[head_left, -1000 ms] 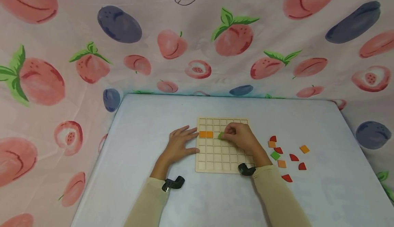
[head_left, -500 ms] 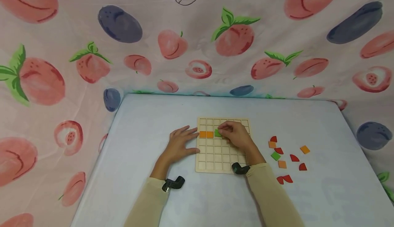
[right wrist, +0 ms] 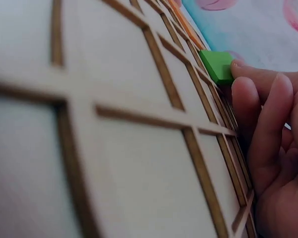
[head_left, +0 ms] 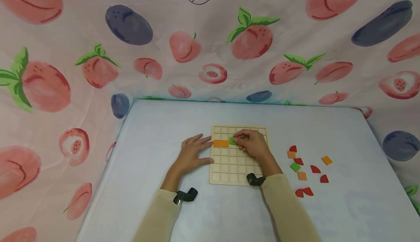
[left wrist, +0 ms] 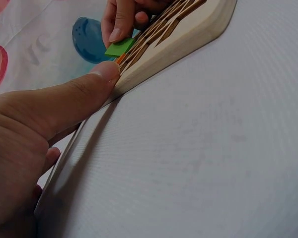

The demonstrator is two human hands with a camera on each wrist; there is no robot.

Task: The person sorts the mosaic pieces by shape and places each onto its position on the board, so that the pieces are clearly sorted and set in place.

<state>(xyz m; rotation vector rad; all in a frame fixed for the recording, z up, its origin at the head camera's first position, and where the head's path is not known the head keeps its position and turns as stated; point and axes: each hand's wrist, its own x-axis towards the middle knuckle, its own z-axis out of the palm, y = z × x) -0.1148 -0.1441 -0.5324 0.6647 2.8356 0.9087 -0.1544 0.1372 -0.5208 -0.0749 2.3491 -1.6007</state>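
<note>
A pale wooden grid board (head_left: 229,178) lies on the table in the head view. Two orange square tiles (head_left: 221,143) fill neighbouring cells at its left side. My right hand (head_left: 254,143) pinches a green square tile (head_left: 232,140) by its edge, just right of the orange pair. In the right wrist view the green tile (right wrist: 217,67) is tilted against the grid ridges, at the fingertips. My left hand (head_left: 190,154) spreads its fingers along the board's left edge. Its thumb (left wrist: 84,94) touches the board's side in the left wrist view.
Right of the board lie loose pieces: several red quarter-circles (head_left: 315,169), several orange squares (head_left: 302,176) and another green square (head_left: 295,167). A fruit-patterned cloth (head_left: 183,78) hangs behind the white table (head_left: 164,121).
My right hand has shifted slightly left with the green tile, which now sits closer to the orange pair. Another red piece shows beside the right sleeve. The left hand stays put.
</note>
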